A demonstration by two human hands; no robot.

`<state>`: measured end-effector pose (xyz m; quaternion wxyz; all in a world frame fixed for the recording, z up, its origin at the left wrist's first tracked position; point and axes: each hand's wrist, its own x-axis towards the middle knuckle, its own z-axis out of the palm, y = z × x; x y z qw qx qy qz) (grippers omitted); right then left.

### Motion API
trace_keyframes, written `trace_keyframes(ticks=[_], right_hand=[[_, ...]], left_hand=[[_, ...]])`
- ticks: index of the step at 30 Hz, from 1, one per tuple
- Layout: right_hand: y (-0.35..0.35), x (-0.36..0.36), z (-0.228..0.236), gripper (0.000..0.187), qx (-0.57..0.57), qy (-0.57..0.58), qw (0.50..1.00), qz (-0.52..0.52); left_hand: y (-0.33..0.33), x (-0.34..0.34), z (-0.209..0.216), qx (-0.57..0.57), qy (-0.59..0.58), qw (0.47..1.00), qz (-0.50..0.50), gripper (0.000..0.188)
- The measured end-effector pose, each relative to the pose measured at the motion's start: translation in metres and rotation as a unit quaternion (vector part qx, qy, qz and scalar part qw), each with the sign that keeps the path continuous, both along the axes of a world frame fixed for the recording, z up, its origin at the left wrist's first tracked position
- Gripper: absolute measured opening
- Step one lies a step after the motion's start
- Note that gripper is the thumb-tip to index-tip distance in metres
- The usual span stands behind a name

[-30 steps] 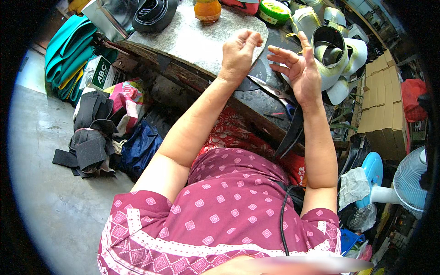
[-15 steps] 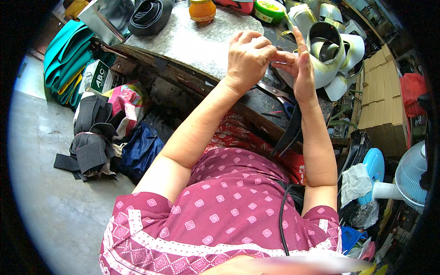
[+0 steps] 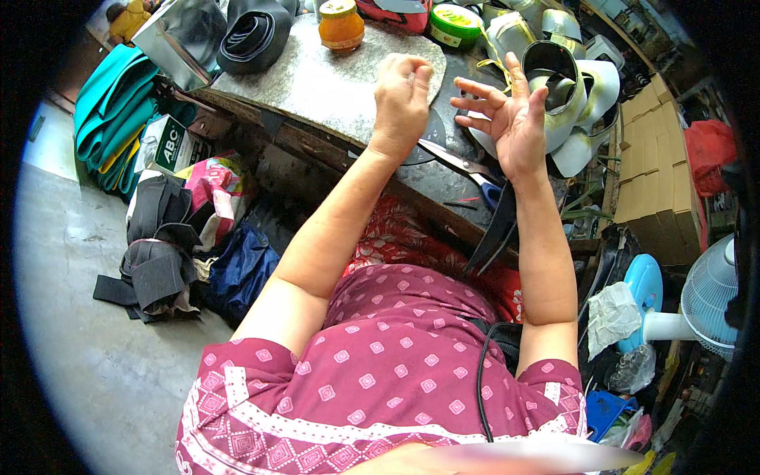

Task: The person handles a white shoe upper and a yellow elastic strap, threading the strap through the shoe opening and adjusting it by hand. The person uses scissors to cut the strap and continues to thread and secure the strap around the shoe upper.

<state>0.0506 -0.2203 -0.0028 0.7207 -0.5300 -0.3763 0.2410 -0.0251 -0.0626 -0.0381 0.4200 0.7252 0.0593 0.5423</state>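
Over the right edge of the grey felt mat (image 3: 309, 79), my left hand (image 3: 398, 107) is closed, thumb pressed against curled fingers. What it pinches, if anything, is hidden. My right hand (image 3: 511, 131) is raised to its right, palm up and fingers spread, holding nothing visible. Between and below the hands, scissors (image 3: 475, 168) with dark blue handles lie on the dark tabletop. Beyond my right hand are several whitish curved pieces (image 3: 598, 91) with yellowed edges. A thin yellow strip (image 3: 497, 62) runs near my right fingertips.
An orange jar (image 3: 341, 32), a green tub (image 3: 456, 28) and a black rolled strip (image 3: 253, 39) stand along the table's far side. A black strap (image 3: 500, 222) hangs over the near edge. Folded green cloth (image 3: 115, 111) is at left, cardboard (image 3: 655, 158) and a fan (image 3: 708, 301) at right.
My hands have moved apart. The left, still closed, has shifted left; the fingers of the right have spread away from it. More of the scissors now shows.
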Motion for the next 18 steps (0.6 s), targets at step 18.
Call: trace_keyframes(ticks=[18], right_hand=[[-0.003, -0.001, 0.003, 0.108, 0.027, 0.030, 0.999, 0.035]], left_hand=[[-0.007, -0.003, 0.004, 0.108, 0.027, 0.993, 0.033, 0.015]])
